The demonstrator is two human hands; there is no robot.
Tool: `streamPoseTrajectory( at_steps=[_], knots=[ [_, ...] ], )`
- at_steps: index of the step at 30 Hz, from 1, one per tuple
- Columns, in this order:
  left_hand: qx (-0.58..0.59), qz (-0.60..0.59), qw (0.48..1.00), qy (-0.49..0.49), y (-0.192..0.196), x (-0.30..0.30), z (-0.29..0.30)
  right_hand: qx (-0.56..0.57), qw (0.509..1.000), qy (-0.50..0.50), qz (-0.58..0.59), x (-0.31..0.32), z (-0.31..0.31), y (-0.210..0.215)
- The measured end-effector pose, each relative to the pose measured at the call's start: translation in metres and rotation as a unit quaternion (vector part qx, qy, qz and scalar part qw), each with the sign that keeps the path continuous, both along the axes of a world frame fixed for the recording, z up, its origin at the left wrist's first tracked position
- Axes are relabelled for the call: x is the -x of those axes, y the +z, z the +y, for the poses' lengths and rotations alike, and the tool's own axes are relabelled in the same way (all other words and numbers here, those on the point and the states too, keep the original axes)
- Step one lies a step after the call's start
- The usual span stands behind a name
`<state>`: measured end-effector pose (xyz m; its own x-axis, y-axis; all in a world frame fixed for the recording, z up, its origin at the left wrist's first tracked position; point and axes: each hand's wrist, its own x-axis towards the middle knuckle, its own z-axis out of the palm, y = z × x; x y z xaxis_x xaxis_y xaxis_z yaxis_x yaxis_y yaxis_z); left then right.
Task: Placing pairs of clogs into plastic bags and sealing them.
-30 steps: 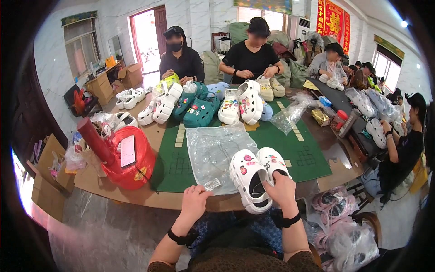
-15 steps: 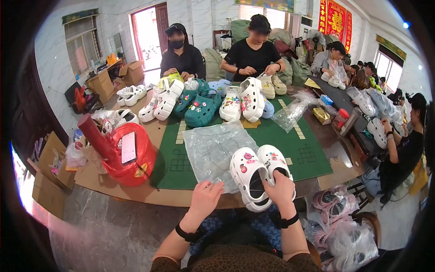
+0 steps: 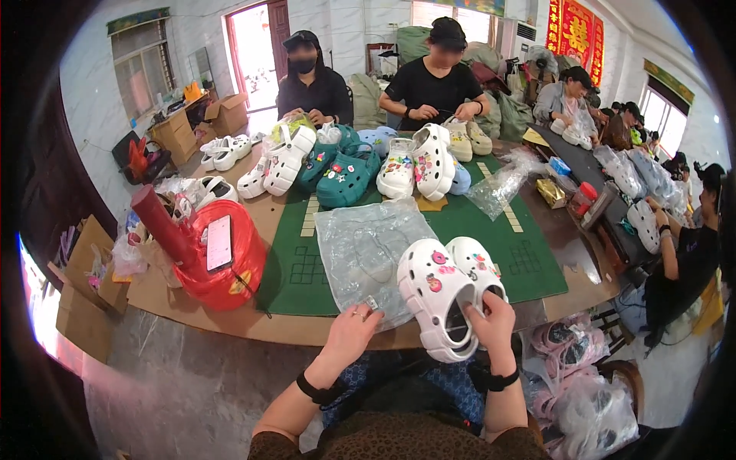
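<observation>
here, right hand [image 3: 493, 322] forward, grip around white clogs [image 3: 424, 272]; left hand [image 3: 350, 333] aslant by clear bag [image 3: 360, 249], its grip unclear

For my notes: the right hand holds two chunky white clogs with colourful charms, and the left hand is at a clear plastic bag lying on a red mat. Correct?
Not quite: the flat mat under the clear plastic bag is green, not red, as the head view shows. The rest stands.

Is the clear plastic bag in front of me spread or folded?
Spread out: the clear bag lies flat over the green mat, with the left hand at its near edge.
</observation>
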<state>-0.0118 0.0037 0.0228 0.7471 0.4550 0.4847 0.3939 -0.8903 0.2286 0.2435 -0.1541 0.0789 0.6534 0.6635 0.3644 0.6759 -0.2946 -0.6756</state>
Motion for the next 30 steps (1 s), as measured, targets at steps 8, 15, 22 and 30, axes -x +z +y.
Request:
streamPoseTrajectory(
  at_steps=[8, 15, 22, 30],
  knots=[
    [0.010, 0.032, 0.999, 0.025, -0.009, -0.007, 0.008, -0.114, 0.960, 0.176, 0.184, -0.004, -0.050, 0.018],
    [0.430, -0.283, 0.848, -0.122, -0.054, -0.010, 0.023, -0.061, 0.906, 0.381, 0.172, 0.017, -0.037, 0.009],
    [0.059, -0.065, 0.994, 0.058, -0.021, 0.005, 0.025, 0.035, 0.881, 0.462, 0.093, 0.035, -0.017, 0.027],
    [-0.006, -0.079, 0.996, 0.044, -0.022, 0.013, 0.041, 0.107, 0.935, 0.329, -0.076, 0.037, -0.016, 0.052]
  ],
)
